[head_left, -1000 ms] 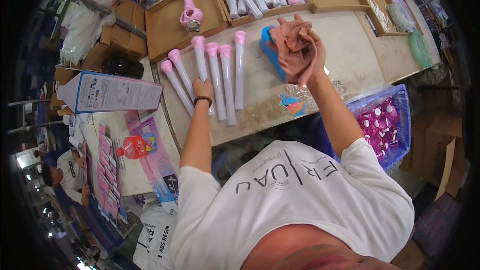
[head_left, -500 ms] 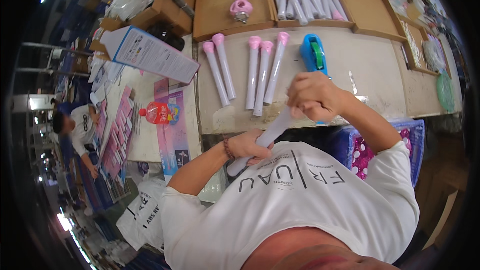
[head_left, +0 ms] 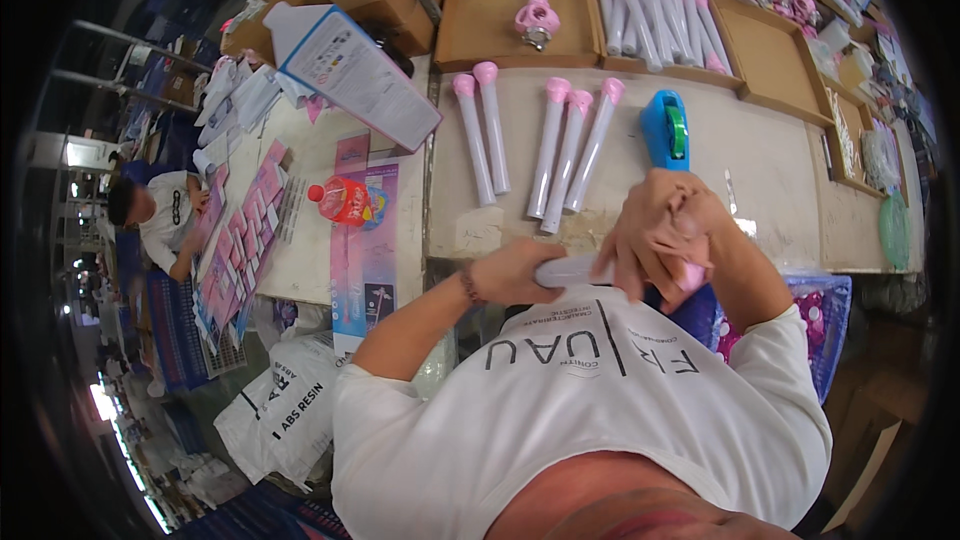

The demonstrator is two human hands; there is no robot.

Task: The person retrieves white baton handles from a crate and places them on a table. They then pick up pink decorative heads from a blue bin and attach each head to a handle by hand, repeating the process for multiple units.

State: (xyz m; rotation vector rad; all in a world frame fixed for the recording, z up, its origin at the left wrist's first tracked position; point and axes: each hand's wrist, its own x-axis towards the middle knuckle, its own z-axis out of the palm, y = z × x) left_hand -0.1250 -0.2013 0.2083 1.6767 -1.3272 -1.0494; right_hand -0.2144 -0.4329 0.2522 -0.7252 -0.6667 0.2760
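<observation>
In front of my shirt I hold a translucent white tube nearly level between both hands. My left hand is closed round its left end. My right hand wraps its other end, and a bit of pink shows below the fingers; whether it belongs to the tube I cannot tell. Beyond my hands, white tubes with pink caps lie on the table: a pair at the left and three more beside it. A blue tape dispenser with a green roll stands just past my right hand.
Cardboard trays line the table's far side, one with a pink part, another with capped tubes. Leftward are a tall printed box and a red-labelled bottle. A purple-pink lined basket stands right. A co-worker works far left.
My right hand has come down and toward me, turning the tube from a steep slant to nearly level. My left hand has risen slightly. The whole view has shifted a little.
</observation>
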